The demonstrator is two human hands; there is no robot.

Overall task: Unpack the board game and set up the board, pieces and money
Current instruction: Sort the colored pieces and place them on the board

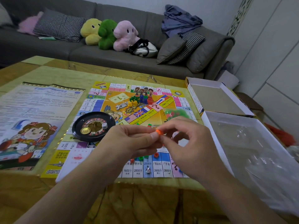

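Both hands, left hand (129, 139) and right hand (182, 143), pinch one orange piece (158, 132) above the game board (161, 170); judging next: set it down.

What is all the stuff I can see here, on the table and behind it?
board: one, yellow, table centre
rule sheet: one, pale blue, left of board
roulette wheel: one, black, on board; holds a white die and a gold coin
tokens: a cluster, green, blue, red, yellow, at board centre
box halves: two, white, right of board
plush toys: three, yellow, green, pink, on grey sofa
bag: one, white and black, sofa
left hand, right hand: together pinching an orange piece
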